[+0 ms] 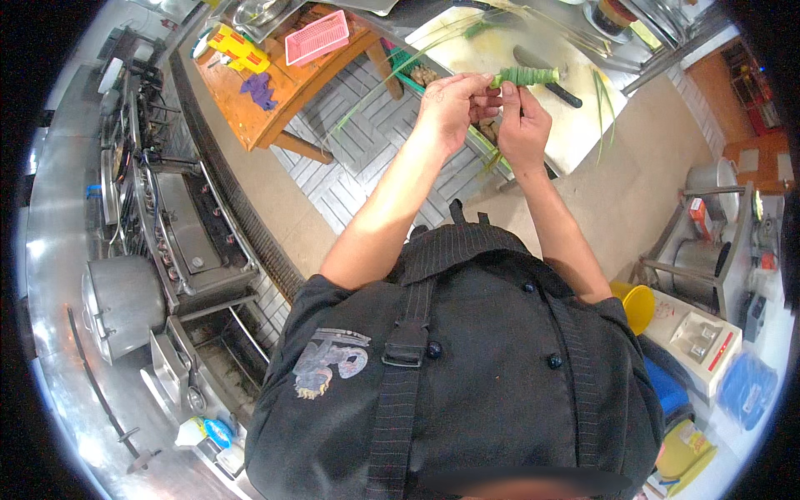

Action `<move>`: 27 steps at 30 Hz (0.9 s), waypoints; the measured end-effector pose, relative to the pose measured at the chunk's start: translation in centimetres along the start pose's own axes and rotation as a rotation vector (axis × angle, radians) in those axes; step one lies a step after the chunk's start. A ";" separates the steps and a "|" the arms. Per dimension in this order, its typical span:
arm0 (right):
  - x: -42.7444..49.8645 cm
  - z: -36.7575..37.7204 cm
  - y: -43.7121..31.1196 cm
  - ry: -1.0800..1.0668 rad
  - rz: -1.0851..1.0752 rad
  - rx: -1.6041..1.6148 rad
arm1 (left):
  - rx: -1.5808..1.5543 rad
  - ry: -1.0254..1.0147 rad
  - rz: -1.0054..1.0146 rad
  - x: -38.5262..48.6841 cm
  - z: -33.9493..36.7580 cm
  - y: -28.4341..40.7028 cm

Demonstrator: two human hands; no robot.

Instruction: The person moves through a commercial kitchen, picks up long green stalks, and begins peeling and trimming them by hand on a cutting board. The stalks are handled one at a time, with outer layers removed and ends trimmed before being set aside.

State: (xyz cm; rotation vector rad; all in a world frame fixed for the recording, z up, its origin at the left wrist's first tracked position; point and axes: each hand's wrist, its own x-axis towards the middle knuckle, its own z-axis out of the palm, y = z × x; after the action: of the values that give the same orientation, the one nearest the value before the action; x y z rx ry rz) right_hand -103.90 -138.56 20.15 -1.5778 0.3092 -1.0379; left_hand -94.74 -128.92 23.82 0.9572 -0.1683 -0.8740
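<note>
A short green roll of leaves (530,76), wound round with narrow leaf strips, is held up over a white cutting board (578,147). My left hand (453,106) pinches its left end between thumb and fingers. Just under the roll, my right hand (525,128) presses it with the thumb, its other fingers curled. Behind the roll lies a kitchen knife with a black handle (564,95), its blade partly hidden. Long thin green leaves (600,106) rest on the board's right side. More long blades (400,69) trail past its left edge.
A wooden table (300,81) at upper left carries a pink plastic basket (317,39), a yellow package (239,49) and a purple cloth (258,90). A gas range (194,219) and a large metal pot (125,306) line the left. Shelving with pots (700,265) stands at right.
</note>
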 end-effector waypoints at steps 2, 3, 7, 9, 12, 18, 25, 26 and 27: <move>0.0 0.0 0.2 0.044 -0.052 -0.114 | 0.030 0.010 0.043 0.0 0.1 -0.2; 0.1 0.1 0.3 0.060 -0.105 -0.174 | 0.047 0.018 0.068 0.0 0.1 -0.3; 0.1 0.0 0.6 0.073 -0.125 -0.230 | 0.011 0.021 0.047 0.2 0.0 -0.7; 0.0 0.2 0.8 0.084 -0.153 -0.229 | -0.055 0.010 0.010 0.4 -0.2 -1.0; -0.3 0.4 1.0 0.088 -0.106 -0.169 | -0.133 -0.033 -0.029 0.7 -0.5 -1.4; -0.6 0.5 3.0 0.087 -0.046 -0.183 | 0.190 0.102 0.064 1.3 -0.4 -2.1; -2.4 1.1 5.6 0.104 0.114 -0.205 | 0.793 0.345 0.397 1.5 0.3 -4.0; -2.4 1.4 5.8 0.108 0.144 -0.136 | 0.831 0.373 0.474 1.6 0.4 -4.3; -2.4 1.7 5.8 0.131 0.178 -0.118 | 0.696 0.366 0.458 1.8 0.5 -4.5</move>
State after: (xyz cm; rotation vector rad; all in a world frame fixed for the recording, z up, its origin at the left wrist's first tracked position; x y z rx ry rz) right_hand -102.05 -137.49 13.94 -1.5579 0.5991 -1.0008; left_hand -96.40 -131.71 20.23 1.6275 -0.3724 -0.1905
